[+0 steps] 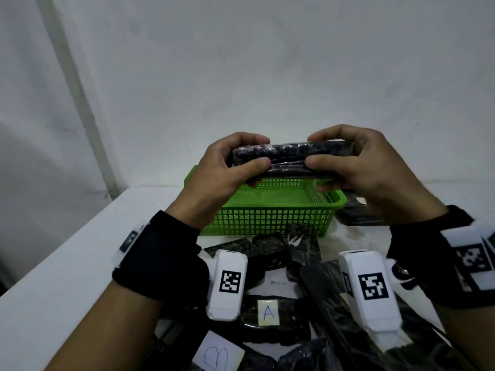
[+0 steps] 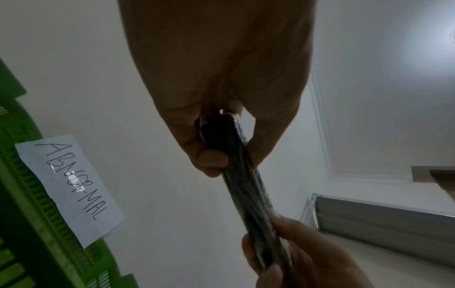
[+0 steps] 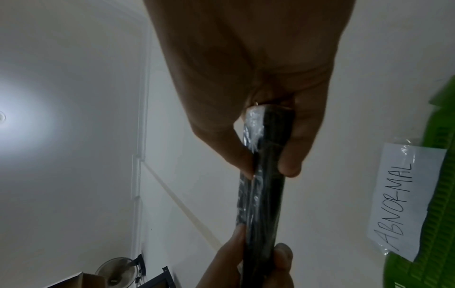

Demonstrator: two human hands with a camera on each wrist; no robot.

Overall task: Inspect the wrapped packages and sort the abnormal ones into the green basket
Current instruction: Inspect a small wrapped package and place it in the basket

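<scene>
Both hands hold one long black package [image 1: 290, 159] wrapped in clear film, level, above the green basket [image 1: 270, 214]. My left hand [image 1: 235, 162] grips its left end between thumb and curled fingers. My right hand [image 1: 345, 156] grips its right end the same way. In the left wrist view the package [image 2: 248, 187] runs edge-on from my left hand [image 2: 221, 148] to the right hand [image 2: 290, 259] below. In the right wrist view the package [image 3: 263, 175] is pinched by my right hand [image 3: 268, 161]. A paper label reading ABNORMAL [image 2: 71, 187] sticks to the basket [image 2: 22, 224].
Several more black wrapped packages [image 1: 292, 247] lie heaped on the white table [image 1: 64, 266] in front of the basket, one with a label "A" [image 1: 268, 312], another with "B" [image 1: 217, 356]. Another dark package [image 1: 356, 212] lies right of the basket. A white wall stands behind.
</scene>
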